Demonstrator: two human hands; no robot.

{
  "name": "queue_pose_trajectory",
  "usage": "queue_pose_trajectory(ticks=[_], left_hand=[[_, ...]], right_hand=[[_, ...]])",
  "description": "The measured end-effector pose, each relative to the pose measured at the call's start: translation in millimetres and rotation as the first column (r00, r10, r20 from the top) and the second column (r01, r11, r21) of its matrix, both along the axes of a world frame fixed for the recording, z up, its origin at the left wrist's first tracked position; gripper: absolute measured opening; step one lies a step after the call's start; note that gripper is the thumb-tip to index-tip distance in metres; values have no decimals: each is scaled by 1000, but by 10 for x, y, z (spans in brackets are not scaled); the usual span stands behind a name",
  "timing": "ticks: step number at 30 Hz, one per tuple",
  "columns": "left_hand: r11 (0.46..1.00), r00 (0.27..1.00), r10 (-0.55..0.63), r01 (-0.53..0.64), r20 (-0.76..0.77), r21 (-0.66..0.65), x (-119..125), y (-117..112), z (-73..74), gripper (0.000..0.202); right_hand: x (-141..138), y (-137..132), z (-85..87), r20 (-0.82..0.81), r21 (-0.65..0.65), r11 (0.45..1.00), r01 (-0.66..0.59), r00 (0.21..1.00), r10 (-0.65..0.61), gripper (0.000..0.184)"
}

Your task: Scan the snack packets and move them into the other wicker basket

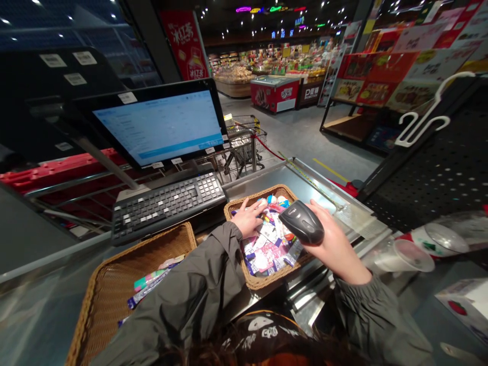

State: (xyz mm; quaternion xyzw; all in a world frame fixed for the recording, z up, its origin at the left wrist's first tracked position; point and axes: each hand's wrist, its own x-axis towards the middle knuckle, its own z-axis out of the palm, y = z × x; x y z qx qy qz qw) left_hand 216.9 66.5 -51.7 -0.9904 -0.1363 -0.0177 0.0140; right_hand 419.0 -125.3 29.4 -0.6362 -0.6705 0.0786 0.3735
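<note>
My left hand [247, 218] rests among small colourful packets in a wicker basket [259, 195], its fingers spread and touching the packets at the far side. My right hand [330, 244] grips a black handheld barcode scanner [301, 221] above that basket, and the scanner hides part of the pile. The packets [267, 249] fill the basket. A second wicker basket [163, 249] sits nearer on the left, under my left sleeve [198, 290], with a few packets [148, 284] on its bottom.
A black keyboard [168, 206] and a monitor [158, 124] stand left of the baskets on a steel checkout counter [305, 190]. A clear plastic cup [407, 254] lies at the right, below a black pegboard [430, 168]. Beyond stand a shopping cart [244, 145] and store displays.
</note>
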Motion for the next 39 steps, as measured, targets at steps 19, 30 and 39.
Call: queue_pose_trajectory(ticks=[19, 30, 39], left_hand=[[930, 942, 92, -197, 323, 309, -362, -179, 712, 22], [761, 759, 259, -541, 598, 358, -1429, -503, 1002, 25], [662, 714, 404, -659, 571, 356, -1840, -814, 974, 16]], right_hand=[[-90, 23, 71, 20, 74, 997, 8, 1000, -10, 59], [-660, 226, 153, 162, 88, 975, -205, 969, 189, 60], [-1325, 324, 278, 270, 45, 932, -359, 903, 335, 47]])
